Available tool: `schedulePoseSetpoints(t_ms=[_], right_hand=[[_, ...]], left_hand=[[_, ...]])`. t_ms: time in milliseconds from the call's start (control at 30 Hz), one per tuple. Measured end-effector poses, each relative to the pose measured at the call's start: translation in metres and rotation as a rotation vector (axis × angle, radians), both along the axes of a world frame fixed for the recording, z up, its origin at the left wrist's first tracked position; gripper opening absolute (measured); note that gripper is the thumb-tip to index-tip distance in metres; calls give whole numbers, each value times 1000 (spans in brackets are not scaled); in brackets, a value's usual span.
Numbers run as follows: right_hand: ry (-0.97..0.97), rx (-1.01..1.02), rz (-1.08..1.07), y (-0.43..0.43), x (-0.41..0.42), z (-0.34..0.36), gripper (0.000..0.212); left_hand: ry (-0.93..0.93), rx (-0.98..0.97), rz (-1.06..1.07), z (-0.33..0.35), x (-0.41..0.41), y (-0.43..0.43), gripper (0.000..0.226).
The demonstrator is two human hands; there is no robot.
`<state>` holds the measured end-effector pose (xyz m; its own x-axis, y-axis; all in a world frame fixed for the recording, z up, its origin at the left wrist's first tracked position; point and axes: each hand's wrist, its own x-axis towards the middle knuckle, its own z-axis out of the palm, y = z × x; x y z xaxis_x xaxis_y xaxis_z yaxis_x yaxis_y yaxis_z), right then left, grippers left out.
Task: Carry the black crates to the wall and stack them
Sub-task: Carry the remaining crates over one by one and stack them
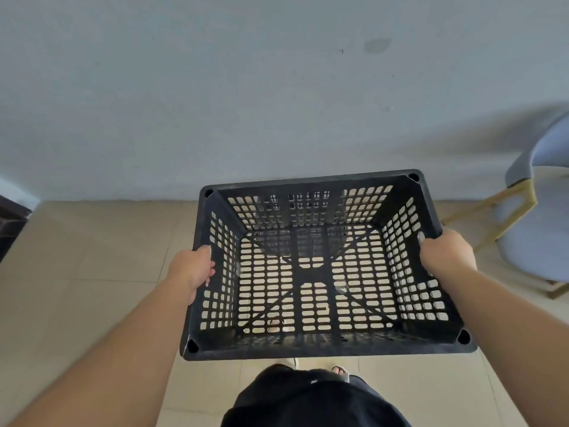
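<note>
The left hand (192,268) is clenched on the left rim of a black perforated crate (320,266), and the right hand (446,252) is clenched on the right rim, so the empty crate hangs between the two grips, open side up, above the beige tiled floor (86,272). Beyond both grips stands the pale wall (246,103), with bare floor between it and the crate's far edge. Out past the right-hand grip, near the wall, sits a grey chair with gold legs (529,192). Outside the left-hand grip, a dark object (10,223) shows at the frame edge. Through the crate's holes, below the grips, a foot in a sandal (274,325) is visible.
</note>
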<state>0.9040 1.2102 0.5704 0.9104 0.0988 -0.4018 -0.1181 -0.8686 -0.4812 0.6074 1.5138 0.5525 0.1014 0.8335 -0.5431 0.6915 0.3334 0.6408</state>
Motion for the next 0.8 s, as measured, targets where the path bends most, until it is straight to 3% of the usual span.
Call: schedulePoseSetpoints(t_ms=[400, 800], right_hand=[[24, -34, -103, 150, 86, -29, 34], [108, -55, -97, 223, 218, -86, 34]], left_hand=[[32, -75, -74, -34, 114, 175, 39], [73, -124, -51, -90, 242, 253, 42]])
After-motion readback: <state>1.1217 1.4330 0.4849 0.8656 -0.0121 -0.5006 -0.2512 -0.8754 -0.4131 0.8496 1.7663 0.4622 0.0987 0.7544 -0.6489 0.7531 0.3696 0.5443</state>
